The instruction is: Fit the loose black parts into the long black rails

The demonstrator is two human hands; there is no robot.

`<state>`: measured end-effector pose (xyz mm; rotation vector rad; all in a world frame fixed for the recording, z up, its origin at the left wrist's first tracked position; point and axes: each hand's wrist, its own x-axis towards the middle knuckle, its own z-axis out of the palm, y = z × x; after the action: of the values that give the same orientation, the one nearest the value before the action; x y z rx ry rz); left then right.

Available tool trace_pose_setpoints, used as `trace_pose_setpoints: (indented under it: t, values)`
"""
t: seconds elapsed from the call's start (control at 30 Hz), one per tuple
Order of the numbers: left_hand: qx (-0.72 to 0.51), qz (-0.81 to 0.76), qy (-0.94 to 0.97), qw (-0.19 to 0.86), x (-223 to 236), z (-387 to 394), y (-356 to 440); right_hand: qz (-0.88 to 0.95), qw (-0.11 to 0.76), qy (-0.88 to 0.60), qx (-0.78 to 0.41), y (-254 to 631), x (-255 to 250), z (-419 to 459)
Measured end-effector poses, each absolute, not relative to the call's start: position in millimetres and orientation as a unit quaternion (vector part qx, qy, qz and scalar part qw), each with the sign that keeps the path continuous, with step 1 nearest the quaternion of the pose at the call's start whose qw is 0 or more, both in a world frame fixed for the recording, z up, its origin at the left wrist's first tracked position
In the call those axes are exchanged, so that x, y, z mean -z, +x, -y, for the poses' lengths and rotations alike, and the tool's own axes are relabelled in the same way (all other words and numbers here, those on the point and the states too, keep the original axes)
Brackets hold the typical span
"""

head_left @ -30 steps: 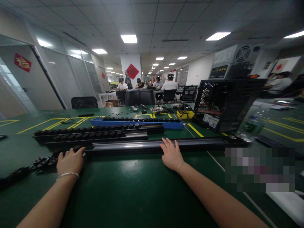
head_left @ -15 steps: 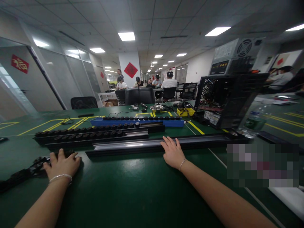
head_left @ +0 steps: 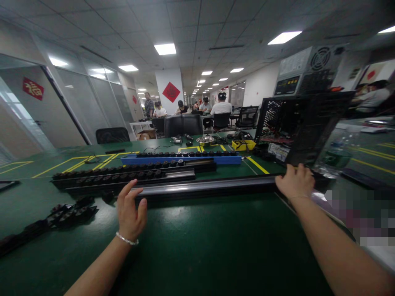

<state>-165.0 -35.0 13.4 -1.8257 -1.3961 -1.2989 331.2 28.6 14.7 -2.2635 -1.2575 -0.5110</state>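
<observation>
While the long rail (head_left: pixel 206 187) lies across the green table (head_left: pixel 200 246), nearer than two other rails (head_left: pixel 180 176), the left hand (head_left: pixel 131 213) is at its left end, thumb and fingers spread, nothing visible between them. The right hand (head_left: pixel 296 181) lies over its right part, fingers bent, their grip impossible to tell, with the case (head_left: pixel 311 127) just beyond and black parts (head_left: pixel 72 213) left of the left hand.

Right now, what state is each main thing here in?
Long rail, silver strip exposed
Left hand, open, by the rail's left end
Right hand, over the rail's right part, grip unclear
Shorter black rails, partly filled
Blue rail, lined with black parts
Computer case, open-sided
Yellow bin, not empty
Ceiling light, lit
</observation>
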Motion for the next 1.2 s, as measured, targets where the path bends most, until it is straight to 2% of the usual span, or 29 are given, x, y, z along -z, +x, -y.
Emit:
trace_pose_setpoints:
  t: [0.1, 0.23, 0.47, 0.8, 1.2]
  values:
    - [0.439, 0.494, -0.694, 0.287, 2.5, 30.8, -163.8, 0.416, 0.236, -0.867, 0.139, 359.6, -5.7, -27.2]
    - [0.343, 0.587, -0.663, 0.314, 11.2, 29.6, -166.4, 0.418, 0.243, -0.869, 0.108, 368.5, -3.4, -29.7]
    - [0.248, 0.690, -0.625, 0.269, 17.3, 35.0, -171.1, 0.423, 0.279, -0.856, 0.100, 374.9, -5.3, -32.3]
    - [0.157, 0.579, -0.771, 0.213, 24.5, 25.8, -172.7, 0.426, 0.258, -0.864, 0.077, 360.6, -14.7, -26.8]
    - [0.137, 0.583, -0.788, 0.144, 23.9, 23.6, -172.0, 0.425, 0.224, -0.873, 0.086, 347.3, -16.7, -27.3]
